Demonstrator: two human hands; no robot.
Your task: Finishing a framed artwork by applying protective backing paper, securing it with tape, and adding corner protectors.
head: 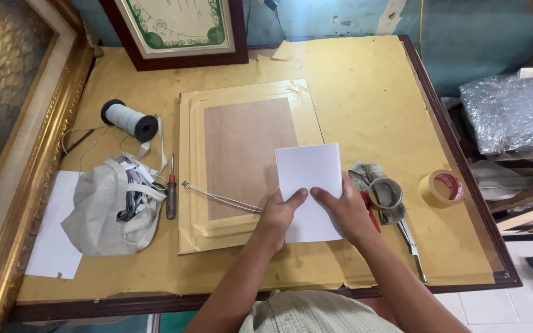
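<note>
Both hands are pressing flat on a white sheet of paper that is lying partly over the brown backing board, at the board's lower right corner. Left hand, fingers loosely curled, thumb resting on the sheet's lower edge. Right hand spread open, palm down, covering the sheet's lower right. Neither is gripping. Screwdriver lying left of the board; tape roll well to its right.
</note>
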